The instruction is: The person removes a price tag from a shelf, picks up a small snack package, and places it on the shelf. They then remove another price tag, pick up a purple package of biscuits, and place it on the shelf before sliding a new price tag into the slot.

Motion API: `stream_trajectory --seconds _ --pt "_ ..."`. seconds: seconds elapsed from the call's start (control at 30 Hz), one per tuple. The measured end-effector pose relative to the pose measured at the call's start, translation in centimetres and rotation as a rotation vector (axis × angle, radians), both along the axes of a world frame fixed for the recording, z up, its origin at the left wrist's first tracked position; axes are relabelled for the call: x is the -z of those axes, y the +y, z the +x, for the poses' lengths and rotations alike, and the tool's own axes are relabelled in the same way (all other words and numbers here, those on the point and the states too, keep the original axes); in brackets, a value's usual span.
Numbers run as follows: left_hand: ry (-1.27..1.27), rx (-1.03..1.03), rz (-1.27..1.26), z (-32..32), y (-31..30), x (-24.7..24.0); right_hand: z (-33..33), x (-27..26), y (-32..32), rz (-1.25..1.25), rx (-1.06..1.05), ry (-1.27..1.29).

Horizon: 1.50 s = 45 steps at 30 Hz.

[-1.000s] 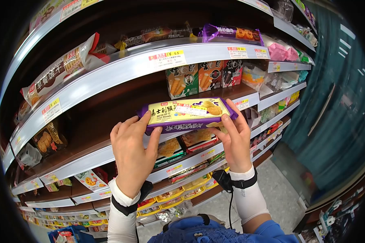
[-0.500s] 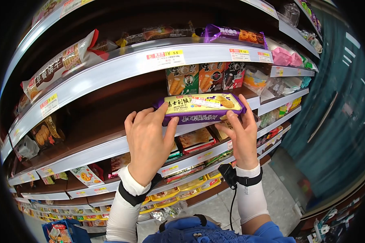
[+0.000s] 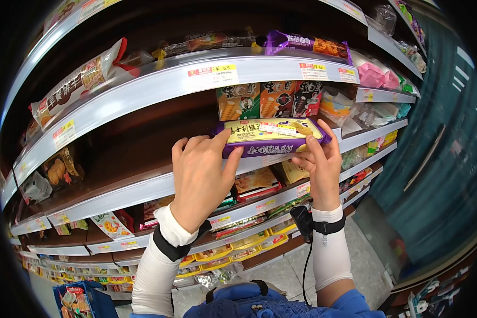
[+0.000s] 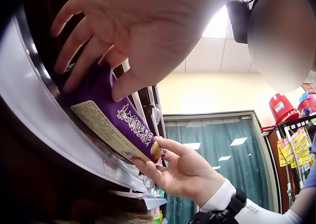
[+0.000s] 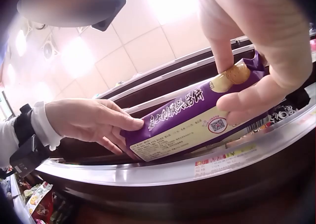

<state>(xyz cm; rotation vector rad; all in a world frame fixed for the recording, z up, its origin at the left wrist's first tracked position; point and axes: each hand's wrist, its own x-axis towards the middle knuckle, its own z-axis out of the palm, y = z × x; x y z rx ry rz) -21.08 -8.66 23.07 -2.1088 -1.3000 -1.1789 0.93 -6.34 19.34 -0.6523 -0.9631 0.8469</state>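
Both hands hold a purple and yellow packet of biscuits point(image 3: 273, 146), lengthwise across the front of a brown shelf. At its left end the left hand point(image 3: 204, 172) grips it between thumb and fingers. The right hand point(image 3: 323, 169) pinches the other end, thumb against the front side. A white price sticker lies on the packet's yellow top in the head view. From the left wrist, the packet's purple side point(image 4: 131, 120) and pale underside show. The right wrist view shows biscuits printed near the end by the right hand point(image 5: 261, 51).
Behind the packet stand small boxes point(image 3: 238, 100) in green, orange and black. A long biscuit bag point(image 3: 79, 82) and a purple cookie packet point(image 3: 307, 43) lie on the shelf above. Lower shelves carry more snacks. A blue basket point(image 3: 98, 302) is at the lower left, a teal curtain point(image 3: 434, 143) at the right.
Both hands have carried the biscuit packet rightward and slightly up, closer to the shelf with the small boxes. Their hold on both ends stays the same.
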Motion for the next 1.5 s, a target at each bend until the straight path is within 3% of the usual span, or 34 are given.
stream_trajectory --seconds 0.23,0.3,0.53,0.6,0.8,0.93,1.0,1.13,1.2,1.5 --pt "0.091 0.071 -0.054 0.0 0.7 -1.2 2.0 -0.2 1.0 -0.002 0.034 0.037" --pt "0.050 0.028 -0.272 -0.2 0.5 -2.3 2.5 -0.3 0.8 -0.011 0.064 0.021" --pt "0.073 -0.124 -0.430 -3.3 5.8 -4.4 3.9 0.0 0.9 -0.002 0.068 0.022" --pt "-0.035 -0.056 -0.631 -3.8 7.8 -4.9 3.9 0.0 0.8 0.005 0.071 0.032" --pt "-0.085 -0.037 -0.865 -3.5 11.8 -5.6 4.2 0.1 1.0 0.005 0.067 0.035" --pt "-0.187 0.020 -0.853 -3.0 12.7 -5.6 4.2 0.2 1.0 0.012 0.060 0.041" --pt "-0.352 0.170 -1.041 -2.9 12.6 -5.9 4.2 0.2 1.0 0.011 0.065 0.041" --pt "-0.352 0.239 -1.024 -3.2 14.1 -5.3 4.1 0.1 0.9 0.011 0.067 0.055" --pt "-0.454 0.201 -1.071 -3.0 14.5 -4.9 4.3 0.2 0.9 0.009 0.066 0.048" --pt "-0.422 0.154 -1.129 -3.2 15.3 -5.0 4.2 0.4 1.0 0.000 0.064 0.064"
